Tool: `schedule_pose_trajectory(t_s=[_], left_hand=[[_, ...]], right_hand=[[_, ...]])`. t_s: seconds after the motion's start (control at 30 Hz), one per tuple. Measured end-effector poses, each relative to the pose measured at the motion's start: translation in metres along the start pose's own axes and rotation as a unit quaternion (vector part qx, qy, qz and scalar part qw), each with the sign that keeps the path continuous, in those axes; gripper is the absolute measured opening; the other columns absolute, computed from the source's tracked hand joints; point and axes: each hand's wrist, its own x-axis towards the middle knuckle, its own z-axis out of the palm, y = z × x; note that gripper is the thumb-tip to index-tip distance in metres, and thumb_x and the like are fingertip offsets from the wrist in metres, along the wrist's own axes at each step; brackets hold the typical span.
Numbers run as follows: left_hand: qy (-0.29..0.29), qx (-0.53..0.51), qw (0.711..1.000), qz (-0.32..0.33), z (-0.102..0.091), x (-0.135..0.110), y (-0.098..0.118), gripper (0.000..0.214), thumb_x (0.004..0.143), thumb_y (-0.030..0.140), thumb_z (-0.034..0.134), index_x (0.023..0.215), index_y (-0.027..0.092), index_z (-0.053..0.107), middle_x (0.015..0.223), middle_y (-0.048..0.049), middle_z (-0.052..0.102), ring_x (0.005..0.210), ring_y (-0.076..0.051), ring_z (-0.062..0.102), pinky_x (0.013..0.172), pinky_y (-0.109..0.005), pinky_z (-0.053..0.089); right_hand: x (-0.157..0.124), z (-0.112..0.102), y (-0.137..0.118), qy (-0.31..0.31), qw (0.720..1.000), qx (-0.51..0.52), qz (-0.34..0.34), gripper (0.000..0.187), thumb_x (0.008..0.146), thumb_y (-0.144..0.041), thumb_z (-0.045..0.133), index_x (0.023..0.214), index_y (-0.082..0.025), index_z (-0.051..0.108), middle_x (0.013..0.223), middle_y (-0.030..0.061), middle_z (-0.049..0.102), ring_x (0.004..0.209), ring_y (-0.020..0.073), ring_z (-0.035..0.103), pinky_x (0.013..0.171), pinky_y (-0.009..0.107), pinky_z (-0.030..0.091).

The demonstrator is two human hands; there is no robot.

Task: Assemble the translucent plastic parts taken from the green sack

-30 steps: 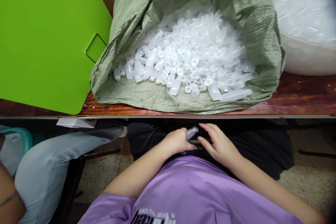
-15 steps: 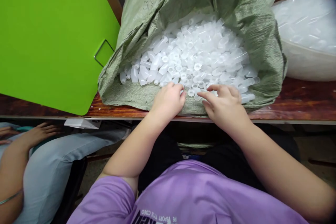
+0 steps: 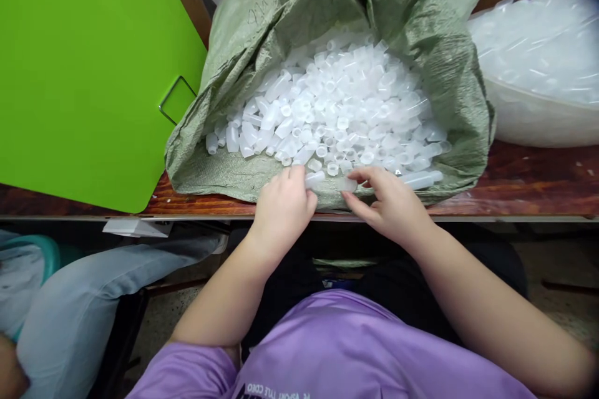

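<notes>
A green woven sack (image 3: 430, 19) lies open on the wooden table (image 3: 538, 184), filled with several small translucent plastic caps (image 3: 341, 106). My left hand (image 3: 283, 209) and my right hand (image 3: 390, 206) are at the sack's front lip. Each hand pinches one clear cap; the left one's cap (image 3: 314, 178) and the right one's cap (image 3: 347, 184) nearly meet end to end between the hands. Both hands have their fingers curled.
A bright green board (image 3: 79, 68) with a wire clip leans at the left. A white basin (image 3: 547, 115) heaped with clear plastic pieces stands at the right. Another person's leg in light jeans (image 3: 75, 305) is at the lower left, below the table edge.
Both hands rose from my lap to the sack's mouth, picked caps there, and have now drawn back slightly toward the front lip. The other person's hand has left view.
</notes>
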Motion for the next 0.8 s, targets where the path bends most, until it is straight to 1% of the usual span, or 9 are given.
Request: schedule_pose_trajectory(t_s=[0.13,0.2,0.27,0.37,0.43,0.5,0.6,0.67,0.8], left_hand=[[-0.044,-0.111,0.991,0.052,-0.007,-0.024,0.004,0.016,0.073,0.018,0.045,0.088,0.020,0.052,0.083,-0.0028,0.059,0.078,-0.019,0.056,0.070,-0.028,0.041],[-0.098,-0.155,0.980,0.074,-0.009,-0.030,0.005,0.010,0.071,0.019,0.045,0.078,0.020,0.051,0.077,-0.0018,0.058,0.071,-0.016,0.054,0.062,-0.026,0.039],[-0.166,-0.197,0.962,0.089,-0.011,-0.033,0.003,0.006,0.069,0.020,0.045,0.071,0.020,0.050,0.070,-0.0003,0.056,0.064,-0.014,0.051,0.056,-0.024,0.036],[-0.312,-0.261,0.909,0.095,-0.011,-0.032,-0.002,0.005,0.065,0.020,0.046,0.066,0.019,0.051,0.061,0.0024,0.054,0.056,-0.011,0.047,0.050,-0.022,0.032],[-0.405,-0.291,0.862,0.088,-0.007,-0.032,-0.003,0.007,0.062,0.019,0.047,0.065,0.019,0.053,0.057,0.0038,0.052,0.052,-0.010,0.046,0.046,-0.021,0.030],[-0.440,-0.313,0.838,0.073,-0.001,-0.032,-0.002,0.011,0.060,0.019,0.047,0.068,0.019,0.055,0.057,0.0043,0.053,0.051,-0.010,0.045,0.045,-0.020,0.030],[-0.401,-0.340,0.850,0.036,0.010,-0.036,0.002,0.013,0.061,0.020,0.045,0.068,0.018,0.055,0.058,0.0041,0.051,0.052,-0.009,0.045,0.045,-0.020,0.030],[-0.400,-0.369,0.839,0.006,0.017,-0.037,0.002,0.013,0.060,0.019,0.045,0.068,0.018,0.054,0.057,0.0043,0.049,0.051,-0.009,0.044,0.044,-0.019,0.029],[-0.489,-0.434,0.756,-0.037,0.023,-0.034,-0.002,0.019,0.052,0.016,0.046,0.069,0.017,0.054,0.053,0.0056,0.045,0.046,-0.007,0.039,0.040,-0.019,0.029]], right_hand=[[-0.011,-0.004,-0.011,-0.034,0.988,0.150,-0.003,0.023,0.083,-0.027,0.057,0.105,-0.019,0.055,0.092,0.0056,0.062,0.080,0.0148,0.060,0.070,0.027,0.051],[-0.019,-0.009,-0.016,-0.046,0.981,0.186,-0.025,0.022,0.084,-0.024,0.057,0.105,-0.021,0.056,0.095,0.0055,0.064,0.085,0.0145,0.061,0.073,0.027,0.052],[-0.028,-0.017,-0.020,-0.067,0.979,0.175,-0.081,0.023,0.086,-0.020,0.053,0.108,-0.023,0.057,0.101,0.0058,0.066,0.093,0.0149,0.062,0.080,0.028,0.052],[-0.042,-0.026,-0.024,-0.120,0.964,0.133,-0.196,0.029,0.089,-0.015,0.046,0.113,-0.024,0.059,0.111,0.0055,0.066,0.106,0.0169,0.058,0.088,0.031,0.049],[-0.049,-0.029,-0.025,-0.155,0.956,0.128,-0.212,0.028,0.089,-0.017,0.046,0.112,-0.025,0.060,0.110,0.0042,0.066,0.105,0.0168,0.059,0.087,0.030,0.050],[-0.051,-0.027,-0.027,-0.173,0.964,0.128,-0.154,0.024,0.088,-0.023,0.049,0.109,-0.023,0.061,0.101,0.0044,0.069,0.092,0.0145,0.064,0.077,0.024,0.053],[-0.050,-0.020,-0.031,-0.184,0.975,0.124,0.016,0.021,0.086,-0.031,0.052,0.099,-0.020,0.064,0.077,0.0015,0.070,0.063,0.0107,0.064,0.056,0.019,0.052],[-0.051,-0.016,-0.033,-0.196,0.966,0.138,0.098,0.019,0.087,-0.033,0.051,0.090,-0.021,0.065,0.069,-0.0015,0.068,0.056,0.0095,0.061,0.051,0.018,0.049],[-0.058,-0.011,-0.032,-0.206,0.956,0.194,0.083,0.019,0.087,-0.029,0.050,0.098,-0.021,0.063,0.086,0.0013,0.070,0.072,0.0114,0.065,0.065,0.020,0.052]])
